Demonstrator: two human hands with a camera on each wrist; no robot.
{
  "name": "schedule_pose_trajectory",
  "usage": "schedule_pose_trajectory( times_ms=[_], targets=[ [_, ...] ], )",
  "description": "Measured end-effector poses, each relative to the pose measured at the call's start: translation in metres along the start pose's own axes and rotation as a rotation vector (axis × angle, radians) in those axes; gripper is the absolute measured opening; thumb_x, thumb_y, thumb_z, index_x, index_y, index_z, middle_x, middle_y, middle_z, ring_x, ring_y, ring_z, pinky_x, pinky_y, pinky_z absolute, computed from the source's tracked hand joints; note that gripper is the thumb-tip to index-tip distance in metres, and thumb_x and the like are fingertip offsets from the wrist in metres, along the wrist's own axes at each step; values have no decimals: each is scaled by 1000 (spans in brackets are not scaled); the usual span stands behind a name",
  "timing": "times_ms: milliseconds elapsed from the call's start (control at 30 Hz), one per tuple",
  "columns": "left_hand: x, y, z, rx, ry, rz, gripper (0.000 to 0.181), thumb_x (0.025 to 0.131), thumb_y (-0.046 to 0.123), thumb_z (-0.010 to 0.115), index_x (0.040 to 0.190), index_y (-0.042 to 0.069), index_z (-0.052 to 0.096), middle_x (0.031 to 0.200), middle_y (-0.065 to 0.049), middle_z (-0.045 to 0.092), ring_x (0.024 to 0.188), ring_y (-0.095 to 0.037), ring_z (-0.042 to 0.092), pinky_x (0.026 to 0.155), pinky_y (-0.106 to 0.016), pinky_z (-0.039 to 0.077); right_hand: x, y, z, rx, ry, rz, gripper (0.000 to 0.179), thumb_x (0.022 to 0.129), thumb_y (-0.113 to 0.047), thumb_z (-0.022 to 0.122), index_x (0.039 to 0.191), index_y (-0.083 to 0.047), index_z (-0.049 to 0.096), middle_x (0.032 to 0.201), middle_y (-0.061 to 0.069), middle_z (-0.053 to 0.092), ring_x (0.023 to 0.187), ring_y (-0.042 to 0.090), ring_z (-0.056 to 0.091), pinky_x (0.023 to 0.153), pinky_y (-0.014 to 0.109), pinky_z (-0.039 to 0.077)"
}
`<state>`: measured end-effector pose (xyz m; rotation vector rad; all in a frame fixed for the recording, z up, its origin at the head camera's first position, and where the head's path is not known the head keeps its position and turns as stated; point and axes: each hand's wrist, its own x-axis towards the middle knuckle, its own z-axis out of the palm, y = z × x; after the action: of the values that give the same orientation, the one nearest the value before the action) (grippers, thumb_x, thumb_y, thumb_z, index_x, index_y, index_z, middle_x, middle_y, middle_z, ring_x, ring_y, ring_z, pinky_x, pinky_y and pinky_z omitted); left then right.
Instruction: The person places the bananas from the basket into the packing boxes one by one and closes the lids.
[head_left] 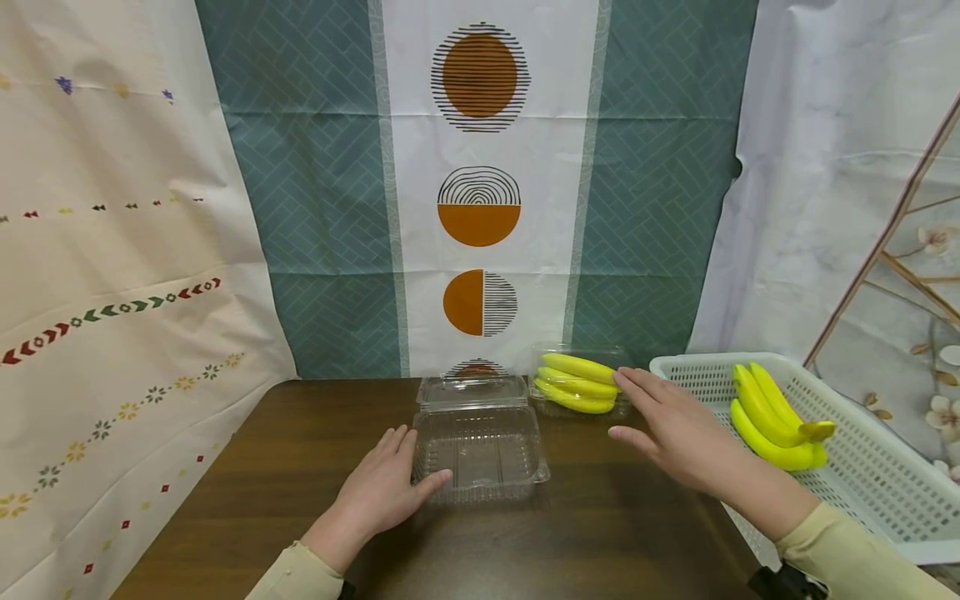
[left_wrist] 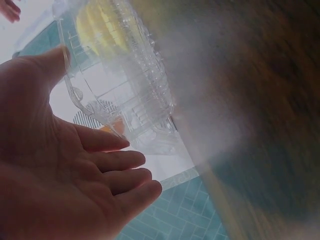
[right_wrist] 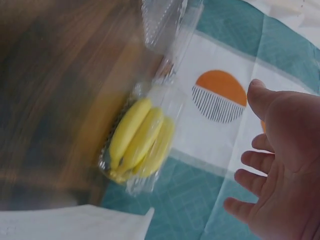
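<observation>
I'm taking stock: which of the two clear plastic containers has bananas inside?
The container farther right in the head view: yellow bananas show through its plastic. The other container, beside the left hand, holds none.

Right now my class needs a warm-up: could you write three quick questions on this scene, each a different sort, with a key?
1. Multiple choice: what lies in the white basket?
a) cups
b) bananas
c) lemons

2. True or false: the right hand is holding nothing.

3. Fill the gap: in the head view, the filled clear box stands to the ___ of the empty clear box.

Key: 1 b; 2 true; 3 right.
</observation>
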<state>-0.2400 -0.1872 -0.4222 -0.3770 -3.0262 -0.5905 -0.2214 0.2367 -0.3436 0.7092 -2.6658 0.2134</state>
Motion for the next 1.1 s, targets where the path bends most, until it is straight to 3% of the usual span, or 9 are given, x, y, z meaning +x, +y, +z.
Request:
schedule_pose_trajectory(
  times_ms=[200,767,1100],
  targets=[
    [-1,1,-1,5,7,5,102,102,65,71,162,-12,44,170,-33,38,161,-51,31,128,-64,31,-1,12,-5,-23,-3,35,81,104,-41,78,164,5,46,164,29,49,143,55,54,114,68,46],
    [-3,2,-1,4,14,6,101,102,65,72,161,-12,45,169,-33,39,160,-51,32,128,-64,31,-6,53,-8,-45,-42,169,84,107,-46,73,165,8,43,164,36,44,144,60,49,113,73,43],
    [-1,-2,2,3,13,6,103,101,69,69,161,-12,45,169,-33,39,161,-50,32,128,-64,31,-10,62,-18,-70,-32,171,85,106,-43,76,164,9,42,163,37,45,141,62,50,112,73,44]
  ],
)
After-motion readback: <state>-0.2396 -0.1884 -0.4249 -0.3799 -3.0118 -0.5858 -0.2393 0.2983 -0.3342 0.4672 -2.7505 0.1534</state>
